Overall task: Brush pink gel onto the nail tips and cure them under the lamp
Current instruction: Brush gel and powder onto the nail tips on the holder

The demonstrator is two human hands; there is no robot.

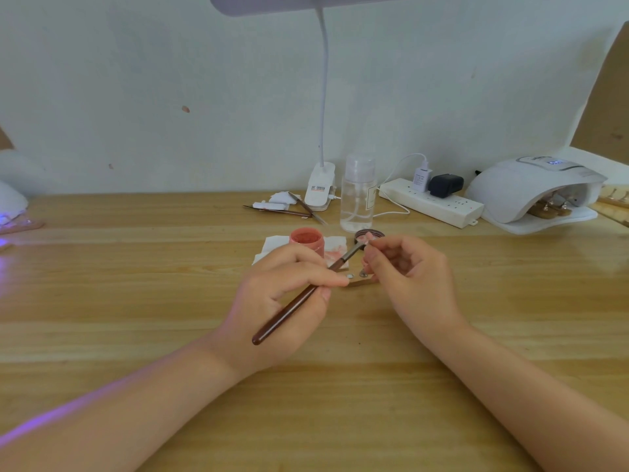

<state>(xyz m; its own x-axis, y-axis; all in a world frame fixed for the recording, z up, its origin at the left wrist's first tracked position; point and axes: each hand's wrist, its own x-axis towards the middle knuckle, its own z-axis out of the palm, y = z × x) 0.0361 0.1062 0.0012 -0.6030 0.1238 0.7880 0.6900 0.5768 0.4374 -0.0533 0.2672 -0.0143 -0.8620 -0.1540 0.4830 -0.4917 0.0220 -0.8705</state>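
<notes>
My left hand [282, 301] grips a brown-handled gel brush [299, 301], its tip reaching up to the right. My right hand [405, 270] pinches a small pink nail tip [369, 237] at the brush's bristles. An open pot of pink gel [306, 240] stands on a white tissue [272, 247] just behind my left hand. Its lid [366, 234] lies beside my right fingertips. A wooden stick with small nail-tip holders [359, 280] lies between my hands. The white curing lamp [531, 189] sits at the far right, with sticks of tips inside.
A clear pump bottle [357, 199], a clip desk lamp [321, 185] and a white power strip [432, 202] with plugs line the back of the wooden table. Tweezers and thin tools [289, 209] lie left of the lamp. A second lamp glows purple at the far left [10, 209].
</notes>
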